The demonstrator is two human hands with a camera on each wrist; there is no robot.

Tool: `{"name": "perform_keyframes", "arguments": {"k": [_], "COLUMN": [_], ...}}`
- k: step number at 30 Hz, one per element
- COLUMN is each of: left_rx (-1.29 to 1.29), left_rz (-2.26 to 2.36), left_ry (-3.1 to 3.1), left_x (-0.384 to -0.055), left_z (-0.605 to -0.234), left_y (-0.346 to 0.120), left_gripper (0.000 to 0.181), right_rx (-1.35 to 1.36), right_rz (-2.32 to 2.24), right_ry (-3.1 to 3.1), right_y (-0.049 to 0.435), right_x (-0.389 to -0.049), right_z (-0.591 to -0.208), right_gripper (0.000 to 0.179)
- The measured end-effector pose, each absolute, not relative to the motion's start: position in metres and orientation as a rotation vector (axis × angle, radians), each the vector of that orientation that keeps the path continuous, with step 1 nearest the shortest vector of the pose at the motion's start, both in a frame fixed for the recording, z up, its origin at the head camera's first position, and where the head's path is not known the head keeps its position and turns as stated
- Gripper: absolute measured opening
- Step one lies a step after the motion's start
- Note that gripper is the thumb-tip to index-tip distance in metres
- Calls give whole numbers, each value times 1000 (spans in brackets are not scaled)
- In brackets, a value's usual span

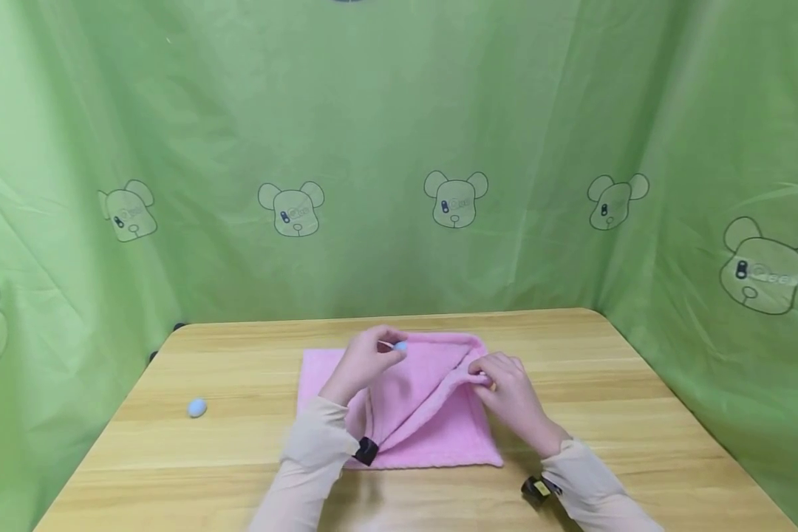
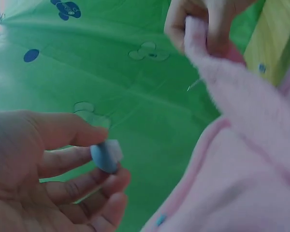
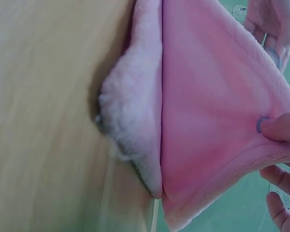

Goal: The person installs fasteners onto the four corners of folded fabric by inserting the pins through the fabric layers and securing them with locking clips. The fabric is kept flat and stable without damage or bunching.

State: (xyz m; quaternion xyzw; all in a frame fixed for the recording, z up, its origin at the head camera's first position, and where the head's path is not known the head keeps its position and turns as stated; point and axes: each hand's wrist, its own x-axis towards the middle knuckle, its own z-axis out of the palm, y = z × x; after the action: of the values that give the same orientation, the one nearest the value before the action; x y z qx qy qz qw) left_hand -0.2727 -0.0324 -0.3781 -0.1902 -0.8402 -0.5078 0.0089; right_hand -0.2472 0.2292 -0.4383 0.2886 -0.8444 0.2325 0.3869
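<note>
A pink fleece cloth (image 1: 439, 443) lies in folded layers on the table. My right hand (image 1: 513, 395) pinches a raised edge of it at the right, thumb on the inner face. By that thumb a small blue round piece (image 3: 261, 124) shows against the cloth. Above the cloth's far part, my left hand (image 1: 362, 360) holds a small rounded blue piece with a white block (image 2: 105, 155) between thumb and fingers. Another blue spot (image 2: 160, 220) sits at the cloth's edge in the left wrist view. A blue egg-shaped piece (image 1: 196, 407) lies apart on the table at the left.
The light wood table (image 1: 612, 414) extends around the cloth. Green curtains (image 1: 372, 258) printed with bear heads hang behind it and at both sides. Both wrists wear black cameras (image 1: 366, 451).
</note>
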Motion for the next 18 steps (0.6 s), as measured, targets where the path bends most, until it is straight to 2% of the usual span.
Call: {"name": "perform_keyframes", "arguments": {"k": [7,18], "left_rx": [-598,-386], "left_rz": [-1990,-2429], "left_ry": [-2475,-2266], "left_x": [-284,-288], "left_z": [-392,-420], "left_y": [-7,26], "left_gripper": [34,33], "right_rx": [771,784], "right_rz": [591,576], "right_ry": [-2150,-2128], "right_y": [230,231], "right_x": [-249,-249], "right_z": [-439,-440], "right_gripper": [19,27]}}
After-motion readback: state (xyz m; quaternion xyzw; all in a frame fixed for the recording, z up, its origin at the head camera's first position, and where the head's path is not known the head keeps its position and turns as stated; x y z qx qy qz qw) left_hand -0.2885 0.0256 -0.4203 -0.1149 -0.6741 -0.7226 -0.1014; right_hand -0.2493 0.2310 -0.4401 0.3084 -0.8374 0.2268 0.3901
